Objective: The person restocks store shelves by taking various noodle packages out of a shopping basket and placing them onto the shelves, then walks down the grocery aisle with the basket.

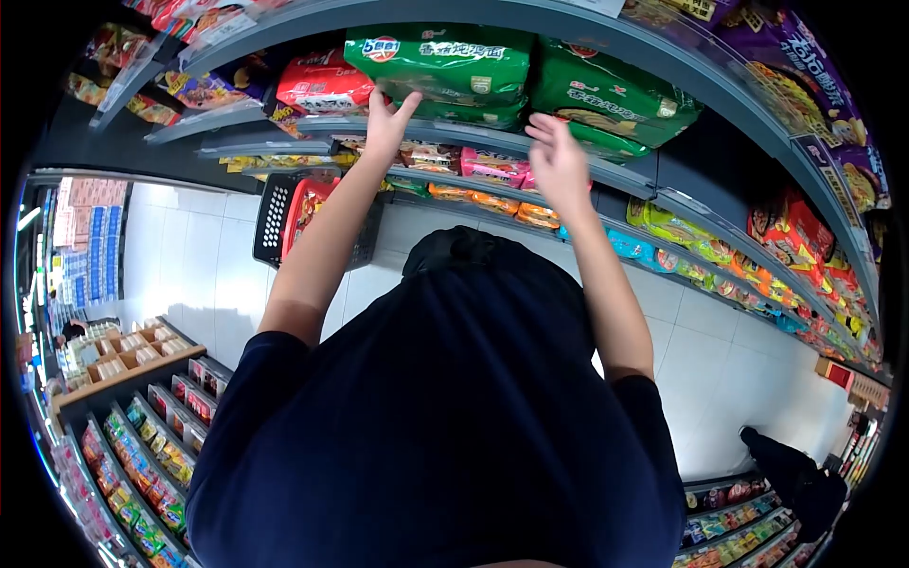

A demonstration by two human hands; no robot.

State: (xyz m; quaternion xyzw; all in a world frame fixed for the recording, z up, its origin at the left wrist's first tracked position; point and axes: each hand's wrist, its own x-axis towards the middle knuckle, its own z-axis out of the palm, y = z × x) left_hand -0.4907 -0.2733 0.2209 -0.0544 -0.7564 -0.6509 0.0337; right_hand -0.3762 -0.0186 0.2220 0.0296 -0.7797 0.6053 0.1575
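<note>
Green noodle pack (454,64), the left of two alike, lies on the shelf (625,176) just beyond and between the two hands, its long axis running along the shelf front. At far left, a black basket (273,216) stands low, past the left forearm, with a red pack (308,206) inside. Next, on the shelf, a red noodle bag (324,83) sits close against the green pack's left end, leaving little room there. The left hand (386,128) is the nearer one, at the pack's lower left corner, thumb and fingers spread and not closed (whether the fingertips press on the wrapper, I cannot tell). An upper shelf (284,36) runs close above, so the open side is the front, toward the person. A dark, narrow gap parts the pack's right end from the second green pack (620,95). Before that gap the right hand (559,161) hangs slightly blurred, fingers loose, holding nothing. Farther right, beyond the second pack, is a dark stretch of shelf.
</note>
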